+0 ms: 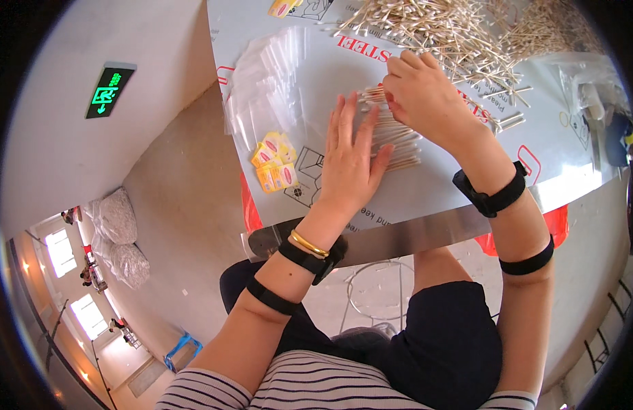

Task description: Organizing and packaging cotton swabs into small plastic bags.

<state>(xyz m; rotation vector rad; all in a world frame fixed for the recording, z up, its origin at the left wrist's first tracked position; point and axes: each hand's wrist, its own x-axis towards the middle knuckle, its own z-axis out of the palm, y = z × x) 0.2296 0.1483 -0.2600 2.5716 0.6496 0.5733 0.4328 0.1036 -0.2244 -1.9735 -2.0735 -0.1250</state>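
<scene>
Head view: fisheye, left of a head-worn pair, facing down over the lap (pixel 453 328) and tabletop (pixel 436 184). Range close: forearms (pixel 525 229) rise from the lower edge; left hand (pixel 347 167) and right hand (pixel 426 96) sit above centre. Field wide (edges bend toward the rim), reaching floor (pixel 186 198) and wall (pixel 163 48) at left.

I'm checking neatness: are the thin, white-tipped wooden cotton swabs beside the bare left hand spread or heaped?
Spread: the swabs lie roughly parallel, in a row beside the left hand.
</scene>
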